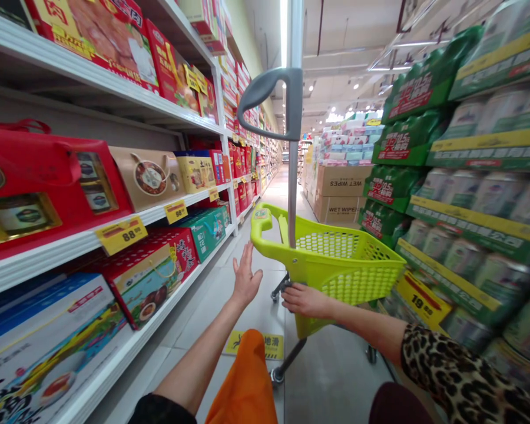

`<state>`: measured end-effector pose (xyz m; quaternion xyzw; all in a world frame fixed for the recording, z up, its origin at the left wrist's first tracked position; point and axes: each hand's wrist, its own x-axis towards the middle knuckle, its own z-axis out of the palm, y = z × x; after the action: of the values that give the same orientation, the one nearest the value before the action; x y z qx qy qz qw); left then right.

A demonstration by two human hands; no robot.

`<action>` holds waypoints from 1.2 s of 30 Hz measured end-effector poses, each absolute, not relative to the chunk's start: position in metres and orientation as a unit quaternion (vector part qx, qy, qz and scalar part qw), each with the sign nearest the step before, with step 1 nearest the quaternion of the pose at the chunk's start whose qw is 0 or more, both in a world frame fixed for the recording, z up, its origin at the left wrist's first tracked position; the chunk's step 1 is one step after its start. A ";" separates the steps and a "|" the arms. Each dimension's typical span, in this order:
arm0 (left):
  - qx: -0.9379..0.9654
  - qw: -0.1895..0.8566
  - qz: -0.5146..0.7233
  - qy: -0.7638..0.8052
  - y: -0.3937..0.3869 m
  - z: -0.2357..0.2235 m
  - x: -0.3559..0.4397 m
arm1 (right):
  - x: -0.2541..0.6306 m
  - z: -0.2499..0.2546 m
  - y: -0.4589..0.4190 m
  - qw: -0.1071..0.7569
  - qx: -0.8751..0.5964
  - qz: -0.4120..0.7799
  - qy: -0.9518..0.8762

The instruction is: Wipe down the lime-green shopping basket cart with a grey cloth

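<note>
Standing in a narrow supermarket aisle, the person had both bare arms stretched forward toward a lime-green plastic basket on a wheeled trolley. The right hand lay on the near rim of this basket, with the fingers pressed together and curled over the edge, but the picture did not show how firmly it held. The left hand was raised in the air and spread wide, with its fingers apart. It touched nothing and was just left of the basket, near its front corner. A grey pole rose from the basket and ended in a curved grey handle.

On the left side, a white shelf carried red gift boxes and yellow price tags. On the right side stood stacks of green-wrapped cans, very close to the trolley. A yellow floor sticker with a slipping figure lay in front of the person, partly hidden by orange fabric.

Several things could go wrong here. Because the aisle was tight, the basket could hit the stacked cans and make them fall. The spread left hand could also knock a box from the shelf. If the floor was wet, as the sticker seemed to warn, a foot could slip.
</note>
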<state>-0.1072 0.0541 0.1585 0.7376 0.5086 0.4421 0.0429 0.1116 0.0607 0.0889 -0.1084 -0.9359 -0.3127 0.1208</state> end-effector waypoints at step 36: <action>0.866 -0.158 0.300 0.368 0.032 0.232 -0.054 | 0.169 0.120 0.019 0.327 -0.277 -0.230 -0.874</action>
<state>-0.0539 0.0320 0.2315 0.8658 0.3683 0.2997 -0.1583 0.1687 0.0194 0.1201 -0.2771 -0.8737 -0.2302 0.3270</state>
